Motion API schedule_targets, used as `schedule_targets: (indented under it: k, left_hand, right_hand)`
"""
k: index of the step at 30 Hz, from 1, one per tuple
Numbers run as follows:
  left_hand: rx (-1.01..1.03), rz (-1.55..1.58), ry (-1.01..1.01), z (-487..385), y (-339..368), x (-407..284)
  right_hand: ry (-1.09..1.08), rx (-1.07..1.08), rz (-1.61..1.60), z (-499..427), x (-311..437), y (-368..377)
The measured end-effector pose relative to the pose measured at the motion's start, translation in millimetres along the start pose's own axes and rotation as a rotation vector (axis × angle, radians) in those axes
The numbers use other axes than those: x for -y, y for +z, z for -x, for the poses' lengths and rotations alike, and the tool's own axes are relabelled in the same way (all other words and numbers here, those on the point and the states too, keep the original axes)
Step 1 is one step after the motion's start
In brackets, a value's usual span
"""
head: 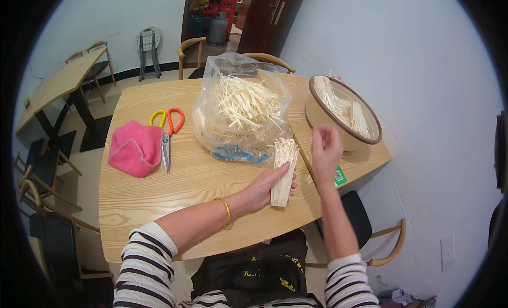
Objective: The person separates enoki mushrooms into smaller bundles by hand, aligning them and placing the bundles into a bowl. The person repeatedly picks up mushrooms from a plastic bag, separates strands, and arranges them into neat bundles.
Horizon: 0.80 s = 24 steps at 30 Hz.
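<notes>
A bundle of enoki mushrooms (284, 177) lies in my left hand (264, 187), its small caps pointing away from me and its stems towards me. My right hand (327, 155) is raised between that bundle and the beige basin (321, 113). Its fingers are curled and blurred, so whether anything is in them cannot be told. More enoki bundles (331, 95) lie inside the brown-rimmed basin. A clear plastic bag (202, 121) stands just beyond my left hand, filled with loose enoki mushrooms (246, 103).
Scissors (166, 149) with one yellow and one red handle lie on the wooden table (186, 205), touching a pink cloth (133, 149). A green card with a printed code (339, 176) is beside my right wrist. A white wall (416, 109) borders the right side. Chairs (357, 220) stand around.
</notes>
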<state>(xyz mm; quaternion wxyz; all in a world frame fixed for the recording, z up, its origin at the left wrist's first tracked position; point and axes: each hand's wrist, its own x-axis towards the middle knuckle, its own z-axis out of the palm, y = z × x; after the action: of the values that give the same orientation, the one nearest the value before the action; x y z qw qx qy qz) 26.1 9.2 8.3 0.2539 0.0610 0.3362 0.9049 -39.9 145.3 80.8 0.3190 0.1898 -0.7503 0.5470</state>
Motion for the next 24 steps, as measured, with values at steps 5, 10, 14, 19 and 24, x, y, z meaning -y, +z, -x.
schedule_targets:
  k: [5,10,14,19,24]
  left_hand:
    - [-0.012,-0.007,0.032,3,-1,-2]
    - [-0.002,-0.127,0.070,2,-5,2]
    - [0.021,-0.165,0.074,1,-4,-2]
    - [-0.014,-0.284,0.114,4,-4,-1]
    - [-0.025,-0.241,0.112,6,4,-4]
  right_hand:
    - [0.425,-0.017,-0.306,90,-17,-11]
    - [0.476,0.135,-0.254,101,1,-5]
    - [0.455,0.011,-0.372,102,-4,-8]
    - [0.538,0.013,-0.426,104,-12,-10]
    - [0.577,0.028,-0.509,103,-10,-17]
